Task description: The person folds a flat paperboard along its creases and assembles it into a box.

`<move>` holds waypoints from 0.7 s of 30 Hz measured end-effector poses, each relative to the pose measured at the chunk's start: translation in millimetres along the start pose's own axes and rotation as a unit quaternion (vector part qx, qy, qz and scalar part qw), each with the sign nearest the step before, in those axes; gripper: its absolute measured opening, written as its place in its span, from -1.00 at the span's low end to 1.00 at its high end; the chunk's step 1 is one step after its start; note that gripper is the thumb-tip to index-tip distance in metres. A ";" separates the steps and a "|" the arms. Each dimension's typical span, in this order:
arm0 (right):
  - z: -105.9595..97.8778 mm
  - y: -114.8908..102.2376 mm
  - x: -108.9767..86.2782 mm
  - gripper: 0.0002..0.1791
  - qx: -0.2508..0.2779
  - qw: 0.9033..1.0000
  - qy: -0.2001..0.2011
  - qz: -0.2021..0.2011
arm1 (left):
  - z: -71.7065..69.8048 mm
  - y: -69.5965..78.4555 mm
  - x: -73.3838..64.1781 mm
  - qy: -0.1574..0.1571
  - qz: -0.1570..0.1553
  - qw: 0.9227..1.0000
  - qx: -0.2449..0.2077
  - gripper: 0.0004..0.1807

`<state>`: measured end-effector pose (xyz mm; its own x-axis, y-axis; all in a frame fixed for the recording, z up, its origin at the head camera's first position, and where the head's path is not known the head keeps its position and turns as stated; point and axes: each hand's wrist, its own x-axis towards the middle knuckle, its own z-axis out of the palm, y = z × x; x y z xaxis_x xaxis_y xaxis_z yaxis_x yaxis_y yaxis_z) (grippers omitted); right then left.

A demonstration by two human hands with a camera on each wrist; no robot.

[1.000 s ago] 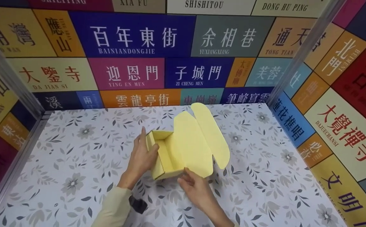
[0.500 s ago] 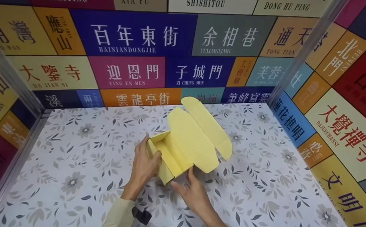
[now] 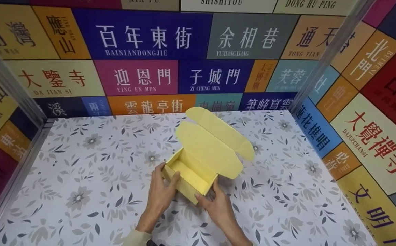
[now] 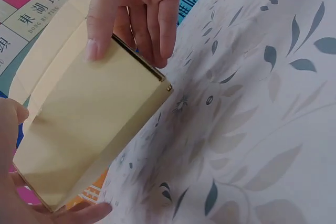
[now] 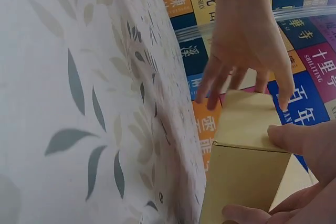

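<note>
A small yellow cardboard box (image 3: 188,186) is held between both hands, its open top facing up and its inside bare. Its lid (image 3: 211,147) is folded back toward the far side, with a long tuck flap along the outer edge. My left hand (image 3: 162,189) grips the box's left end, thumb over the near wall and fingers round the side. My right hand (image 3: 220,206) holds the right end, thumb at the near corner. In both wrist views the box (image 4: 92,108) seems raised off the table. Fingertips beneath and behind it are partly hidden.
The table (image 3: 82,164) has a white cover with grey flowers and leaves. Behind it stands a wall panel (image 3: 143,36) of coloured name blocks, with similar panels left and right. Clear posts (image 3: 331,54) mark the corners.
The box has turned counterclockwise, its lid swinging toward the far left. My right hand has shifted from the near edge by the lid to grip the right end. My left hand stays on its end.
</note>
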<state>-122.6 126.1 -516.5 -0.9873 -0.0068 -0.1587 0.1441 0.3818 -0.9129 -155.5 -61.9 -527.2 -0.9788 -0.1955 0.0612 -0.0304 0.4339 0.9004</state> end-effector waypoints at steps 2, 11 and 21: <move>-4.7 1.1 1.9 0.17 0.002 1.000 -0.004 -0.008 | -0.6 -3.7 -2.9 -0.003 -0.002 1.000 -0.008 -0.34; -28.0 10.2 16.6 0.02 0.057 0.998 -0.037 -0.011 | 2.4 -11.8 -13.1 0.034 -0.014 0.998 -0.048 -0.70; -43.9 22.1 31.7 -0.11 0.097 0.992 -0.062 -0.055 | 10.9 -13.0 -24.9 0.026 -0.054 0.998 -0.015 -0.81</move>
<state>-153.6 174.8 -525.2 -0.9835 -0.1577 -0.0884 0.0580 0.1878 -0.9805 -132.9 -53.1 -545.2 -0.9584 -0.2850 -0.0156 -0.1284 0.3814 0.9154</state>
